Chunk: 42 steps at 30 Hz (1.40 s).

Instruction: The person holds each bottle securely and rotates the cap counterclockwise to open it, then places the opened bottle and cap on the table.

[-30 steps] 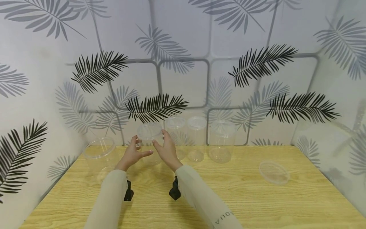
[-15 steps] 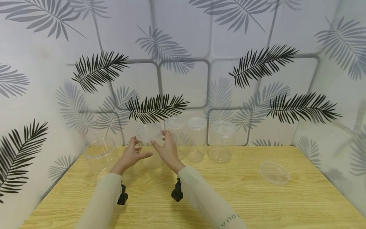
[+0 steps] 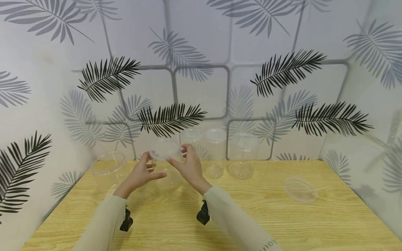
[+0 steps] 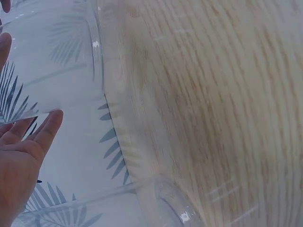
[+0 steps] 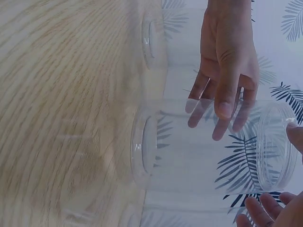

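Left hand point(image 3: 138, 175) curled round the left wall of a clear jar point(image 3: 168, 167), thumb across its near side; right hand point(image 3: 191, 168) clasps its right side, thumb at the lid point(image 3: 164, 148). Jar left of centre, between a wide open jar point(image 3: 108, 172) to the left and three capped jars point(image 3: 215, 155) to the right.

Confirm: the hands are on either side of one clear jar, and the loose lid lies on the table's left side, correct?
Not quite: the loose lid lies on the right side of the table, as the head view shows. The left hand and right hand do flank the clear jar.
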Each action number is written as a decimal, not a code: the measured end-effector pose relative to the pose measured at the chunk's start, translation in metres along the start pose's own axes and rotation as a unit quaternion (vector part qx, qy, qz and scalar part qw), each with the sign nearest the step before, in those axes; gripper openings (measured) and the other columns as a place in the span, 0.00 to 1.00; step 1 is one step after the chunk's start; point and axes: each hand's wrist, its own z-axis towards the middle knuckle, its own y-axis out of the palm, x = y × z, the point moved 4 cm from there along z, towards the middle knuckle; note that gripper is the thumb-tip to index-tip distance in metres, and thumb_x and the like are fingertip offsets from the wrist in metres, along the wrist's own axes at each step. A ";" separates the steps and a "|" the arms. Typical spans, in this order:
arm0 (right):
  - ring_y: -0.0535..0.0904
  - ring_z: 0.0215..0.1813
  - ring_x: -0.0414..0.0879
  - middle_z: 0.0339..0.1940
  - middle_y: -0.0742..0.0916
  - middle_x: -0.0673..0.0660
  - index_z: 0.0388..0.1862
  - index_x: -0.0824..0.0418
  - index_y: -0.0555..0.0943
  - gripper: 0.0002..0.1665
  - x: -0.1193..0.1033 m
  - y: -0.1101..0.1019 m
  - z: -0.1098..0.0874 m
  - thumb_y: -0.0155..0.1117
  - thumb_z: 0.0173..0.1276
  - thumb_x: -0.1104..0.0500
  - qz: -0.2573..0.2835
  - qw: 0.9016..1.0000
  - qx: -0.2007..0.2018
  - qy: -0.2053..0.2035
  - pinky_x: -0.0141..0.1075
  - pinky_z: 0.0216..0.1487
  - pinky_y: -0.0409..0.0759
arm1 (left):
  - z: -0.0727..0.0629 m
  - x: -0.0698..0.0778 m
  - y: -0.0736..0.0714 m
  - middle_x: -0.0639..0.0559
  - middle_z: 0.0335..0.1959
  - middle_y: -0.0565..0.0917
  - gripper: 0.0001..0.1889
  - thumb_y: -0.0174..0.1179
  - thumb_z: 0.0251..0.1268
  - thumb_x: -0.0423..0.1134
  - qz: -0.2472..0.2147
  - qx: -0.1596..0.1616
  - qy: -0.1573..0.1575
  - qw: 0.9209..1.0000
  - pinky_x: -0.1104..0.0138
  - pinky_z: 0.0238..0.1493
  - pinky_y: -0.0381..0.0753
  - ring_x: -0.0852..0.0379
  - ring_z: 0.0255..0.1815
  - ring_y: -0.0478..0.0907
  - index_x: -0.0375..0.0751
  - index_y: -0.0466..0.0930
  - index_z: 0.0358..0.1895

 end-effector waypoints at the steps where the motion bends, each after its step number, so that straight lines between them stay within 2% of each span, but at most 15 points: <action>1: 0.74 0.50 0.54 0.50 0.77 0.61 0.59 0.62 0.65 0.39 0.001 -0.002 -0.001 0.69 0.54 0.46 0.000 1.000 -0.006 0.007 0.42 0.47 0.76 | -0.001 0.001 0.001 0.32 0.66 0.55 0.52 0.70 0.47 0.45 0.000 -0.003 0.000 1.000 0.49 0.61 0.68 0.32 0.63 0.63 0.38 0.42 0.69; 5: 0.72 0.53 0.54 0.54 0.75 0.62 0.62 0.63 0.63 0.43 0.002 -0.009 -0.004 0.70 0.52 0.45 0.000 0.999 -0.032 0.011 0.43 0.50 0.75 | -0.004 0.002 0.004 0.32 0.67 0.55 0.52 0.71 0.45 0.46 0.001 -0.015 0.009 1.000 0.49 0.60 0.69 0.33 0.63 0.63 0.38 0.43 0.69; 12: 0.67 0.62 0.55 0.62 0.69 0.60 0.66 0.61 0.59 0.48 0.009 -0.023 -0.008 0.71 0.52 0.45 0.015 0.997 -0.077 0.004 0.49 0.57 0.72 | -0.005 0.008 0.016 0.33 0.65 0.60 0.48 0.71 0.46 0.43 -0.016 -0.039 0.048 0.998 0.48 0.58 0.70 0.32 0.60 0.66 0.40 0.47 0.67; 19: 0.65 0.64 0.54 0.65 0.67 0.58 0.69 0.60 0.55 0.54 0.014 -0.045 -0.008 0.73 0.49 0.47 0.037 0.992 -0.121 -0.007 0.50 0.62 0.68 | -0.007 0.026 0.030 0.35 0.65 0.62 0.48 0.71 0.45 0.42 -0.031 -0.065 0.074 0.995 0.48 0.57 0.72 0.35 0.58 0.70 0.42 0.49 0.68; 26: 0.65 0.65 0.52 0.66 0.68 0.59 0.70 0.60 0.55 0.54 0.016 -0.068 -0.010 0.74 0.49 0.51 0.049 0.985 -0.166 -0.022 0.49 0.62 0.68 | -0.007 0.041 0.049 0.38 0.64 0.62 0.47 0.71 0.46 0.40 -0.059 -0.104 0.088 0.989 0.46 0.58 0.70 0.34 0.59 0.68 0.46 0.49 0.68; 33: 0.64 0.65 0.55 0.68 0.65 0.59 0.70 0.60 0.54 0.52 0.017 -0.089 -0.015 0.72 0.52 0.53 0.048 0.983 -0.176 -0.020 0.51 0.63 0.67 | -0.003 0.050 0.066 0.41 0.65 0.61 0.45 0.70 0.48 0.39 -0.081 -0.119 0.097 0.985 0.46 0.60 0.68 0.36 0.62 0.66 0.52 0.51 0.68; 36: 0.64 0.65 0.58 0.68 0.64 0.60 0.70 0.60 0.53 0.51 0.019 -0.096 -0.017 0.71 0.53 0.56 0.048 0.984 -0.174 -0.003 0.52 0.61 0.68 | -0.003 0.054 0.072 0.42 0.66 0.61 0.46 0.70 0.48 0.38 -0.093 -0.121 0.103 0.983 0.46 0.61 0.67 0.37 0.63 0.66 0.53 0.50 0.69; 38: 0.65 0.65 0.59 0.68 0.65 0.60 0.70 0.59 0.53 0.51 0.020 -0.100 -0.019 0.72 0.53 0.55 0.041 0.985 -0.166 0.007 0.52 0.60 0.70 | -0.006 0.064 0.075 0.41 0.67 0.59 0.46 0.69 0.48 0.36 -0.100 -0.123 0.105 0.982 0.45 0.61 0.65 0.36 0.63 0.65 0.52 0.49 0.69; 42: 0.66 0.64 0.60 0.68 0.66 0.61 0.70 0.58 0.54 0.53 0.020 -0.106 -0.022 0.73 0.50 0.53 0.029 0.989 -0.146 0.009 0.54 0.59 0.70 | -0.005 0.069 0.085 0.45 0.70 0.56 0.49 0.70 0.47 0.35 -0.112 -0.113 0.115 0.980 0.44 0.63 0.63 0.36 0.64 0.63 0.52 0.47 0.70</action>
